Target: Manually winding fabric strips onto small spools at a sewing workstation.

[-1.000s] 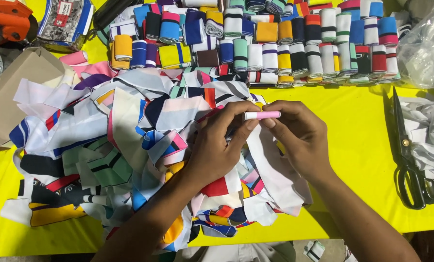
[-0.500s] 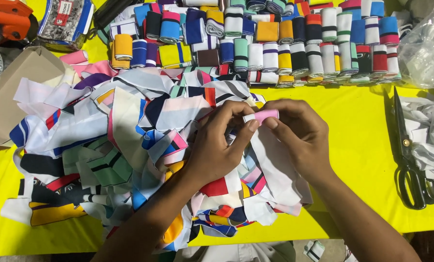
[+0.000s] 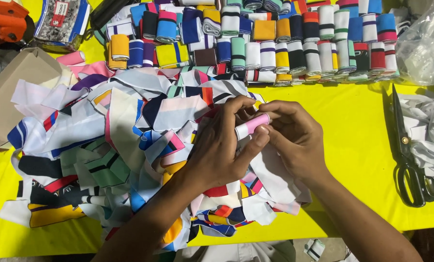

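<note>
My left hand (image 3: pixel 224 145) and my right hand (image 3: pixel 294 136) meet over a heap of loose striped fabric strips (image 3: pixel 115 145) on a yellow table (image 3: pixel 353 126). Between the fingertips of both hands is a tightly rolled white and pink fabric strip (image 3: pixel 252 125), lying roughly level with its pink end to the right. The loose tail of that strip hangs below my hands onto the heap. Both hands grip the roll.
Rows of finished striped fabric rolls (image 3: pixel 275 43) fill the back of the table. Black scissors (image 3: pixel 410 155) lie at the right beside crumpled white strips (image 3: pixel 433 126). A clear plastic bag (image 3: pixel 423 41) sits at the back right, a cardboard box (image 3: pixel 8 92) at the left.
The roll has been turned further and drawn in between my fingers, so less of it sticks out to the right. Both hands stay in the same place.
</note>
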